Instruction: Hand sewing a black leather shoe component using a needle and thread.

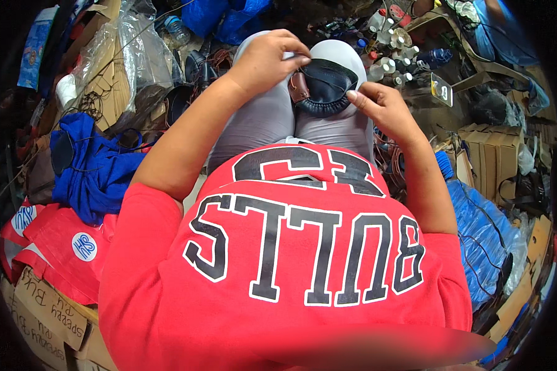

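A dark moccasin shoe upper (328,93) with a gathered, puckered toe and a brown leather piece on its left side rests across my knees. My left hand (269,62) is at its upper left edge, thumb and fingers closed in a pinch. What sits between those fingertips is too small to make out. At the upper's right edge is my right hand (383,108), with the thumb against the rim and the other fingers curled behind. A thin dark line, perhaps a thread, crosses the upper's opening.
Blue cloth (96,167) and a red bag (68,241) lie to my left, above cardboard boxes (49,315). Several small bottles (386,65) stand beyond my right knee. Stacked cardboard (492,154) and blue plastic (476,229) are on the right. Clear plastic (142,55) drapes at far left.
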Demonstrator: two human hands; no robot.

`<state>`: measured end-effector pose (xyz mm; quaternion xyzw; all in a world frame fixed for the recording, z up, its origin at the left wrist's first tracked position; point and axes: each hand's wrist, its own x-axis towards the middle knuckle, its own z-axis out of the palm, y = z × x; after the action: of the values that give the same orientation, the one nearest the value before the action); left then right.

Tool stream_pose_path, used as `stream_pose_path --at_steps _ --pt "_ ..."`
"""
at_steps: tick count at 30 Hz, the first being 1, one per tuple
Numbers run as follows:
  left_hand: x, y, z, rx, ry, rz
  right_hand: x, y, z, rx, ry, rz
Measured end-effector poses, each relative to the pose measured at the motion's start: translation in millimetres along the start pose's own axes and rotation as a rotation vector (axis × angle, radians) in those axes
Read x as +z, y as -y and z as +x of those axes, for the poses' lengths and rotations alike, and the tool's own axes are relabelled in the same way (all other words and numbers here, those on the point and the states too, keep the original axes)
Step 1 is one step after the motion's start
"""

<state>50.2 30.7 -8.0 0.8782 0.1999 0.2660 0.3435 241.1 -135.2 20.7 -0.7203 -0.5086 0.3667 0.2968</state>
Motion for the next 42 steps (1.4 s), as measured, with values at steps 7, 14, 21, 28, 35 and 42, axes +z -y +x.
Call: stream_pose_path --at_steps 7,14,21,28,35,42 --pt "45.2 -23.5 27.2 0.101 0.250 -0.133 -4.6 -2.6 -11.3 0.000 0.181 -0.050" --pt "44.2 -20.5 41.5 -0.013 0.466 -0.179 -4.7 -5.2 -39.3 0.025 0.073 0.138" --pt "43.4 -6.0 45.4 -0.140 0.586 -0.697 -27.3 10.9 -59.9 -0.054 -0.227 0.499" --pt "29.1 -6.7 52.6 -0.308 0.766 -0.632 -17.7 2.4 -42.2 -0.173 -0.148 -0.089" --pt "33.0 2.4 49.5 -0.199 0.727 -0.582 -10.3 1.9 -27.1 -0.207 -0.118 -0.261" --pt "23.8 -12.9 51.4 -0.348 0.763 -0.526 -10.2 12.9 -24.9 -0.252 -0.162 -0.374"
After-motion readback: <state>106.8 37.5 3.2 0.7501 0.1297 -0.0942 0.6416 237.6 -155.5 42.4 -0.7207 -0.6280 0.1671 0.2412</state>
